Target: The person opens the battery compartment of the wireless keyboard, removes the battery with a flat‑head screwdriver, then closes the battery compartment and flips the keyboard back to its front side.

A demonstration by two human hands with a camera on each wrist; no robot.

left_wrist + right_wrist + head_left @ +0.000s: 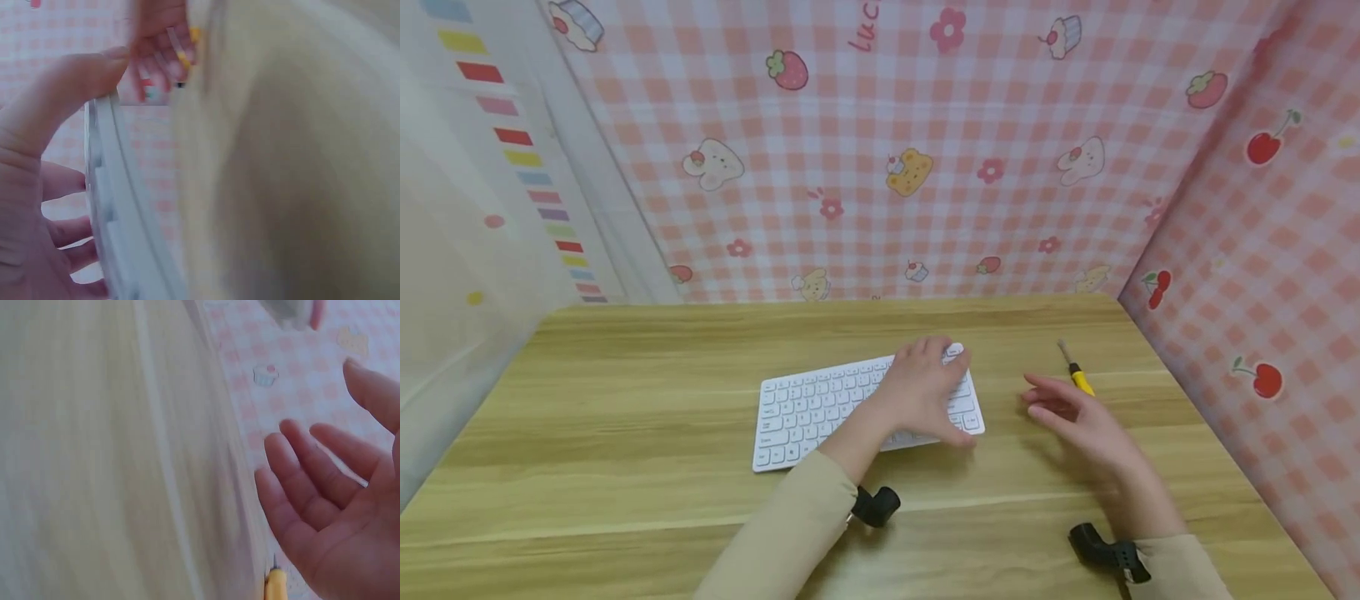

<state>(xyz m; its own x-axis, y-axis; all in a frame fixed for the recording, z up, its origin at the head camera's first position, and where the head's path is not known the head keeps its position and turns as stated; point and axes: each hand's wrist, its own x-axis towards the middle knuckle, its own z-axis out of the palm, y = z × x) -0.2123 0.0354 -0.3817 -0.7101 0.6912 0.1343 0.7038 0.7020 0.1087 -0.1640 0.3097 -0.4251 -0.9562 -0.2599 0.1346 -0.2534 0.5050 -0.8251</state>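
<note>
A white keyboard (827,408) lies at a slant over the wooden table in the head view. My left hand (921,387) spans its right end and grips it, thumb at the near edge and fingers at the far edge. The left wrist view shows the thumb (69,90) against the keyboard's rim (125,169), with fingers on the key side. To the right, my right hand (1086,421) hovers with relaxed, slightly bent fingers (300,494) and nothing in it. Just beyond it lies a screwdriver (1078,377) with a yellow and black handle, partly hidden by that hand.
The wooden table (625,400) stretches out to both sides. A pink checked curtain (865,225) with cartoon prints hangs along its back edge, and another checked cloth (1292,317) closes the right side. Pale cloth (467,200) hangs at the left.
</note>
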